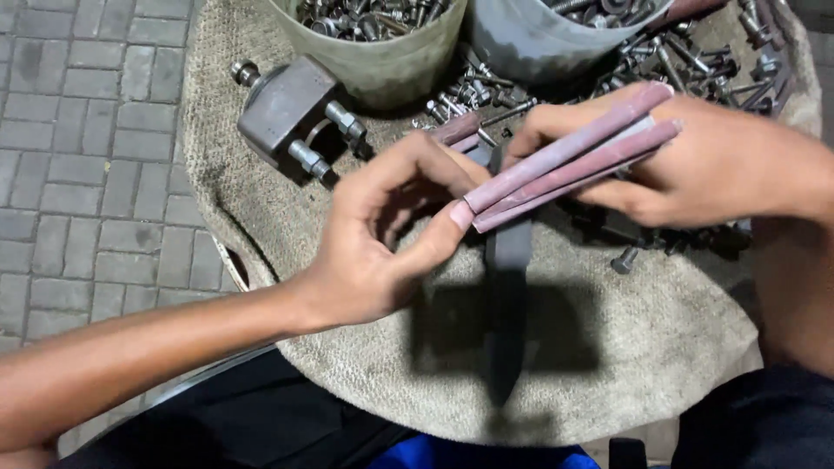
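Above the burlap-covered table (608,347), left hand (382,234) and right hand (695,161) grip reddish sandpaper strips (565,165), near bolt-filled buckets (382,61) and a metal block (282,108).

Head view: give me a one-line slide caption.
Both hands, left and right, hold folded reddish abrasive strips over a dark flat bar on a burlap-covered surface beside buckets of bolts.

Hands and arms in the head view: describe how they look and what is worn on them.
Both arms are bare as far as the view shows: no sleeves, no gloves. The left hand and right hand show no rings, and no watch or band sits on either wrist. Fingernails are short. The right forearm leaves the view at the right edge, so its upper part cannot be seen.
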